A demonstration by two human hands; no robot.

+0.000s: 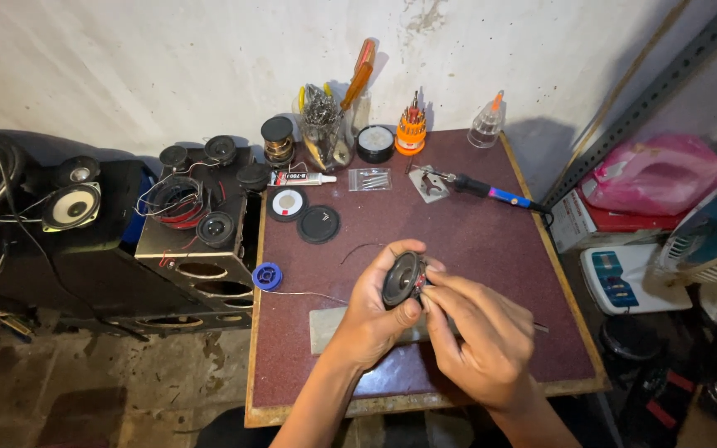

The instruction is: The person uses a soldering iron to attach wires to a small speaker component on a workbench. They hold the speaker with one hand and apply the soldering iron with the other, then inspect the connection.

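A small round black speaker driver [403,280], with a dark cone and a touch of red at its edge, is held above the middle of the speckled maroon bench [491,249]. It is cupped in the left hand [375,311], whose grip is closed around its rim, thumb below and fingers curled behind. The right hand [479,336] is pressed against the driver's right side, its fingertips pinched together at the red spot; whether anything thin is gripped there cannot be told.

A grey rectangular slab [325,325] lies beneath the wrists. A blue spool [267,276] of fine wire sits at the bench's left edge. Two flat black discs [319,224] lie further back, and a blue-handled soldering iron [491,192] rests on a metal stand towards the rear right. A glass jar of tools [325,137] stands against the stained wall.
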